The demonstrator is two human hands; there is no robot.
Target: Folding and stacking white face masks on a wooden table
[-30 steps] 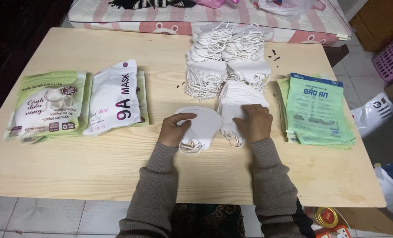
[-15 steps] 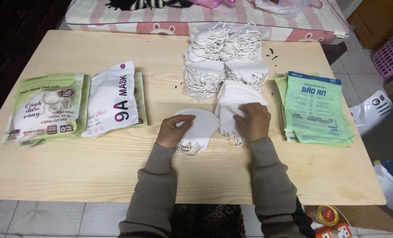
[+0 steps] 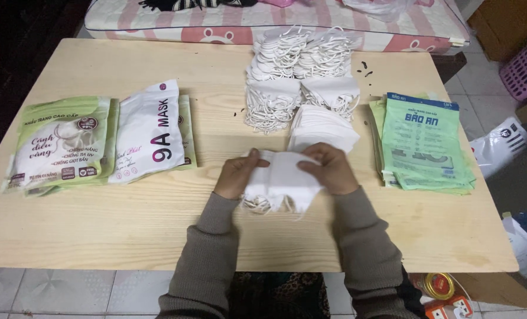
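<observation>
My left hand [image 3: 238, 173] and my right hand [image 3: 330, 169] both grip a small stack of folded white face masks [image 3: 282, 179], held just above the wooden table [image 3: 127, 218] near its front middle. Ear loops dangle under the stack. Just behind my right hand lies another fanned stack of white masks [image 3: 322, 128]. Farther back sit big piles of white masks with tangled loops [image 3: 302, 74].
Green and white mask pouches [image 3: 62, 145] and a white pouch [image 3: 150, 133] lie at the left. A stack of green flat bags [image 3: 424, 145] lies at the right. A pink striped mattress [image 3: 275, 20] borders the far edge. A pink basket [image 3: 526, 65] stands on the floor at right.
My hands have drawn together and pulled the masks toward me, gathering them into one stack held between both hands.
</observation>
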